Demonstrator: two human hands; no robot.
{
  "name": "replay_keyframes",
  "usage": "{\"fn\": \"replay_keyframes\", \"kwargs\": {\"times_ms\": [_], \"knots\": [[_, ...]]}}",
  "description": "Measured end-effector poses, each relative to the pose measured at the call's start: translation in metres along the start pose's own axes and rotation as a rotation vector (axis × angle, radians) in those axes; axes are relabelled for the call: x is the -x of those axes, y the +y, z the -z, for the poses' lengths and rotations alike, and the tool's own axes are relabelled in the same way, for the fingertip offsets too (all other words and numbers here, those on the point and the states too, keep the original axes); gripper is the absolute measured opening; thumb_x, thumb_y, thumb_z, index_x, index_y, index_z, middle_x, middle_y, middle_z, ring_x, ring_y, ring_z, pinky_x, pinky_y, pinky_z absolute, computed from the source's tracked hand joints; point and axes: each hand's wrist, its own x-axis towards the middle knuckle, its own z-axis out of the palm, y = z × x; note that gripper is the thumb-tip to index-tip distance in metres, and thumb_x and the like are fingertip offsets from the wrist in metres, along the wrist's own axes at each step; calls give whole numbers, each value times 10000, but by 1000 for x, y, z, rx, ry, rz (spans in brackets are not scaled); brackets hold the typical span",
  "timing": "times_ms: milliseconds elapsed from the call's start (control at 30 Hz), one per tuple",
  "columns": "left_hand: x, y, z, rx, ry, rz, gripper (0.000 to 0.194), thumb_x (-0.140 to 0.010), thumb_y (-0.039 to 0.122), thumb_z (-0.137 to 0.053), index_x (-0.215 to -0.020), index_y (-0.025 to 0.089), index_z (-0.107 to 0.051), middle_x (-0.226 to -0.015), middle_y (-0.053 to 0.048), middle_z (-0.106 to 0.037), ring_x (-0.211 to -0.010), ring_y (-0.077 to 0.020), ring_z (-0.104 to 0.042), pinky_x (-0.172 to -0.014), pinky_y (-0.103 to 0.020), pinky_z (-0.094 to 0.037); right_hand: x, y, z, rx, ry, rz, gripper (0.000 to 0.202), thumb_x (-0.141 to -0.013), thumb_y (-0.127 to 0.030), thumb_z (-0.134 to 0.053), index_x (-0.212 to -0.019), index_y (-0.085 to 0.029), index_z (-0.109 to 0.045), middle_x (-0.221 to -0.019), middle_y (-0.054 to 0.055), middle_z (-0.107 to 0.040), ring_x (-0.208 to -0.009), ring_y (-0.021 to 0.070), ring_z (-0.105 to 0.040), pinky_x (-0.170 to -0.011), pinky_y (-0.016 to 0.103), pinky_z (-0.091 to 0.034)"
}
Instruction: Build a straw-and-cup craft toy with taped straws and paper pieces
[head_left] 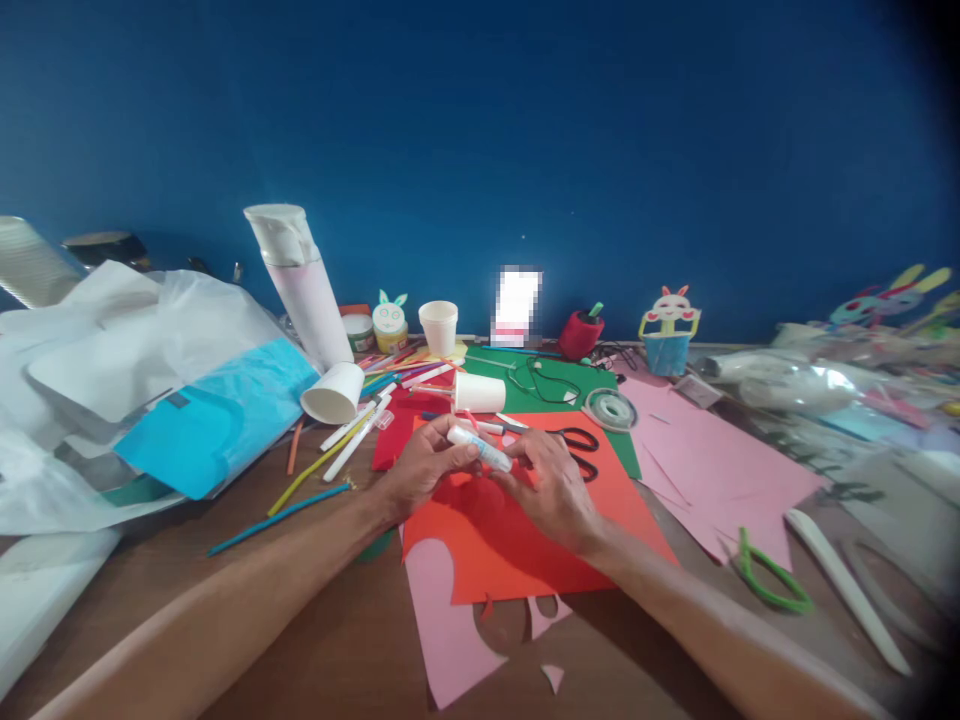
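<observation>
Over an orange-red sheet (525, 545) my two hands hold a small white tube with blue print (480, 448) between them. My left hand (431, 462) pinches its left end. The fingers of my right hand (553, 485) close round its right end. Just behind the hands lie black-handled scissors (581, 438), partly hidden by my right hand. A white paper cup (480, 393) lies on its side beyond my left hand. Pink paper with curved cut-outs (439, 640) shows at the near edge of the orange-red sheet.
Markers (358, 437) and pipe cleaners (315, 472) lie at the left beside a tipped cup (334, 393). Plastic bags and a blue sheet (217, 420) fill the far left. Tape (610, 408), pink sheets (720, 460) and a green pipe cleaner (776, 585) lie right. A tall bottle (307, 300) stands behind.
</observation>
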Motion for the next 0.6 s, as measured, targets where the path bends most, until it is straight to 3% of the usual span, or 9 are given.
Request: {"fn": "replay_keyframes", "kwargs": {"times_ms": [133,300,600], "knots": [[0,0,1,-1,2,0,276,-673,246,-692,-901,126,-593,-854,-54,-634,-677,-120,-586,-610,-226,-478,-2,-2,4,-37,-73,0,219,-818,-387,-513,-908,-190,-548,-832,31,-584,-795,180,-519,-703,301,-357],[0,-1,1,-10,-17,0,275,-669,229,-696,-903,131,-591,-807,-38,-632,-618,-105,-590,-583,-212,-471,-4,-4,8,-119,-202,-15,318,-912,-293,-328,-690,-180,-526,-617,-17,-511,-586,114,-453,-616,270,-318],[0,0,-2,4,-9,-21,242,-699,208,-670,-915,128,-597,-961,-81,-639,-703,-122,-592,-645,-243,-478,-2,-2,1,-26,-48,52,199,-869,-325,-437,-754,-186,-520,-711,15,-537,-701,150,-493,-671,289,-335]]}}
